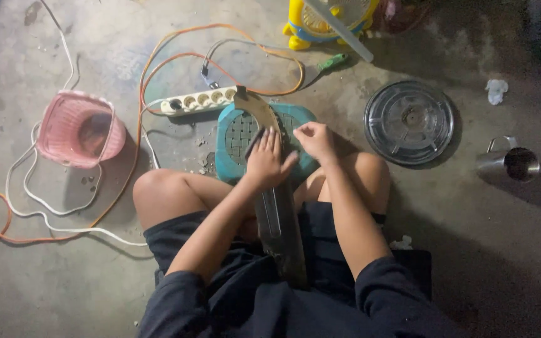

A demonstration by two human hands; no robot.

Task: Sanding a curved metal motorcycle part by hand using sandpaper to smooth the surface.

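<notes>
I sit on a concrete floor with knees apart. A long dark metal bar with a curved, toothed end [278,219] runs from my lap over a low teal plastic stool [230,134]. My left hand [267,159] presses flat on the bar, fingers spread. My right hand [314,139] rests beside the bar's upper part with fingertips pinched together; what they pinch is too small to tell.
A white power strip [198,100] with orange and white cables [145,81] lies behind the stool. A pink basket [79,128] stands left. At right are a round clear lid [409,122] and a metal cup [513,163]. A yellow fan [330,19] and green-handled screwdriver [330,62] sit at the back.
</notes>
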